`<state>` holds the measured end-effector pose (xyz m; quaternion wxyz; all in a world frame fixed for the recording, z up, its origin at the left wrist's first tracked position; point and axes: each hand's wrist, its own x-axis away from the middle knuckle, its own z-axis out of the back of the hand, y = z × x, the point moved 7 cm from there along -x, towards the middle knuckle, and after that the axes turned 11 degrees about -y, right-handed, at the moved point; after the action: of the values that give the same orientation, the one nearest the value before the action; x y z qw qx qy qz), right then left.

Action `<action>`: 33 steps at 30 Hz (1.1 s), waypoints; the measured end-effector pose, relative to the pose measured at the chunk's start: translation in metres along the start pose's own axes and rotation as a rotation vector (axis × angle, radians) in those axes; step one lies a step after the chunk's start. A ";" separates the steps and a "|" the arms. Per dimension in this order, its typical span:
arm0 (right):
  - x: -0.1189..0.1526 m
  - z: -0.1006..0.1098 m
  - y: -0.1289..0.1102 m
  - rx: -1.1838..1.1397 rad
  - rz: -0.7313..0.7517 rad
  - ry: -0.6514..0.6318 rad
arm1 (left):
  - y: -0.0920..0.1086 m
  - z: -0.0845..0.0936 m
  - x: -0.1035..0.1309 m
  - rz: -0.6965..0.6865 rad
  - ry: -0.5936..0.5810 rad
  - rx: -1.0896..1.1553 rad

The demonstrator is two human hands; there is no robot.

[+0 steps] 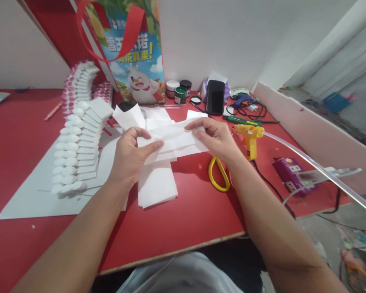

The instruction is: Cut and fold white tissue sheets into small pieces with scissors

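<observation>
- Nearest, on the red table (195,219), lies a paper stack (157,185), its edges slightly uneven; it looks like material not yet worked.
- Just right of it lies a yellow handle loop (211,173) (scissors, perhaps, though the blades do not show), untouched.
- Above the stack, the left hand (129,152) pinches one end of some white paper (171,140) between thumb and fingers; the right hand (216,136) grips the other end, fingers over the upper edge.
- That white paper is held up between both hands, in front of the person. It shows overlapping layers with edges out of line, so this piece seems partway handled rather than finished; whether it is one folded sheet or several, I cannot tell.
- To the left, on a pale board (33,199), stands a curved row of white pieces (76,150) with oval ends. They look made up, though nothing shows whether they belong with the paper.
- To the right rests a yellow glue gun (250,140), a clear glue stick (317,162) in its back, unused by either hand.
- Farther back, loose sheets (131,118) lie behind the hands, seemingly waiting.
- Farthest, small jars (180,96) and a printed bag (140,61) stand by the wall, apart from the work.
</observation>
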<state>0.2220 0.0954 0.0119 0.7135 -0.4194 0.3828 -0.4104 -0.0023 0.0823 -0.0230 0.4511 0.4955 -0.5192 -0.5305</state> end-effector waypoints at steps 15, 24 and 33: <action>-0.001 -0.010 0.018 -0.551 -0.191 -0.101 | 0.001 -0.014 0.003 0.099 -0.139 0.276; 0.001 -0.005 0.013 -0.507 -0.155 -0.152 | 0.004 -0.011 0.004 0.094 -0.144 0.200; 0.001 0.002 0.007 -0.647 -0.109 -0.203 | 0.014 -0.022 0.007 0.100 -0.332 0.307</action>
<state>0.2264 0.0974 0.0063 0.5548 -0.6826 0.3973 -0.2615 0.0183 0.0718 -0.0083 0.3044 0.4378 -0.6850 -0.4964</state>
